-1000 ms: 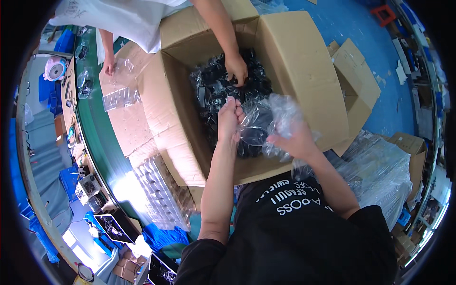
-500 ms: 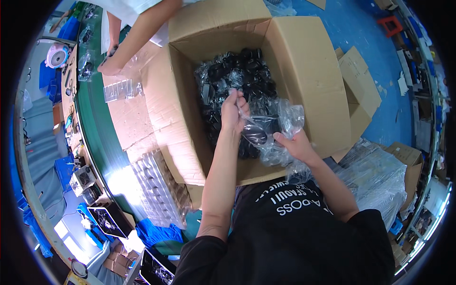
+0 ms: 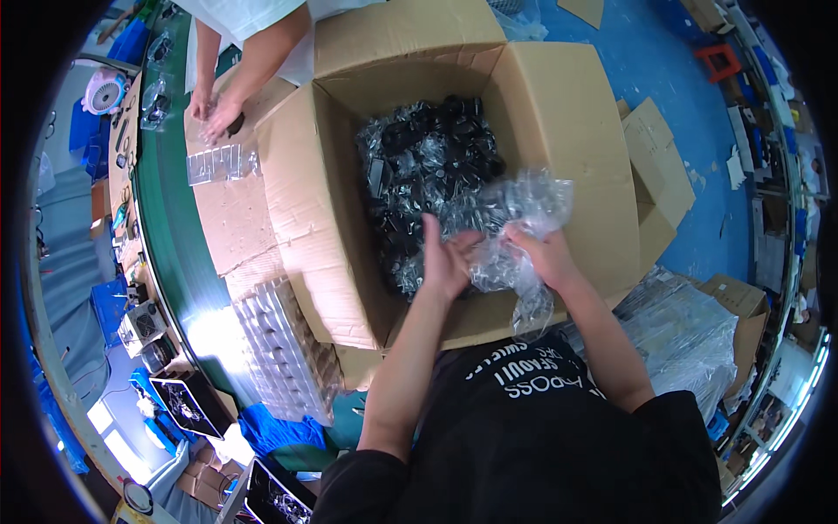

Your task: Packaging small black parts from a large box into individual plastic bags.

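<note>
A large open cardboard box stands in front of me. Many black parts, several wrapped in clear plastic, lie heaped inside it. Over the box's near right part, my right hand is closed on a crumpled clear plastic bag. Whether anything is inside the bag I cannot make out. My left hand is just left of the bag, thumb raised and fingers apart, its fingertips close to or against the plastic.
At the far left, another person's hands handle clear plastic with a dark item. A green conveyor belt runs along the left. Moulded trays lean by the box. Flattened cardboard and a plastic-wrapped stack are on the right.
My left hand has let go of the plastic and moved nearer to me, its fingers opening. The dark item seen in the bag no longer shows there. The other person's hands have shifted.
</note>
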Demonstrator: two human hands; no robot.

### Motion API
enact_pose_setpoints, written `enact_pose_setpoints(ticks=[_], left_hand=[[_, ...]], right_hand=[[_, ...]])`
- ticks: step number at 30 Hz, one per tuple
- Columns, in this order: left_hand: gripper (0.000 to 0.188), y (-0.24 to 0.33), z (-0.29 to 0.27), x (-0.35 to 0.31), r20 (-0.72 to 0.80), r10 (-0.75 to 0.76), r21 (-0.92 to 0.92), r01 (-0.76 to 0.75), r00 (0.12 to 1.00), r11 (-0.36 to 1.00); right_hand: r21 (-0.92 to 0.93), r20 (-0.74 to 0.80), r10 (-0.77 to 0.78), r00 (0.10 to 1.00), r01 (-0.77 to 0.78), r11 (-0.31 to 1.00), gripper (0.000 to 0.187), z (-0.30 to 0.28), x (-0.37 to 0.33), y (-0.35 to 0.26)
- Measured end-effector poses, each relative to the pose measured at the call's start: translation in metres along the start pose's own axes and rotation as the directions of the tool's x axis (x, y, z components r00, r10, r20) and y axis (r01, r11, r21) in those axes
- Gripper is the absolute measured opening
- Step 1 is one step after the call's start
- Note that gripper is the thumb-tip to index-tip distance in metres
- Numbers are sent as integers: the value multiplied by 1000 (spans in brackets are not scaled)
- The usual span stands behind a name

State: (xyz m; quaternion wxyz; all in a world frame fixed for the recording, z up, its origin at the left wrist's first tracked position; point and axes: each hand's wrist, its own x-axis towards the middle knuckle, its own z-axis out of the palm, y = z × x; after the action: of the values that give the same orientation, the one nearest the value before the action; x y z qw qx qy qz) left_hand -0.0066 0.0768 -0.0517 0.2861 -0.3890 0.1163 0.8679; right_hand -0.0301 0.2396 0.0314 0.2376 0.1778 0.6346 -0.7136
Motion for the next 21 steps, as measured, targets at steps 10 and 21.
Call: enact_pose_setpoints(ticks=[10, 21], left_hand=[[45, -35, 29, 8, 108, 5, -24, -3, 994, 1000], [36, -36, 19, -3, 78, 340, 131, -347, 937, 928]], right_hand=[[-385, 62, -83, 995, 100, 917, 17, -5, 2, 29], [-614, 264, -187, 946, 314, 724, 24, -7, -11, 46]])
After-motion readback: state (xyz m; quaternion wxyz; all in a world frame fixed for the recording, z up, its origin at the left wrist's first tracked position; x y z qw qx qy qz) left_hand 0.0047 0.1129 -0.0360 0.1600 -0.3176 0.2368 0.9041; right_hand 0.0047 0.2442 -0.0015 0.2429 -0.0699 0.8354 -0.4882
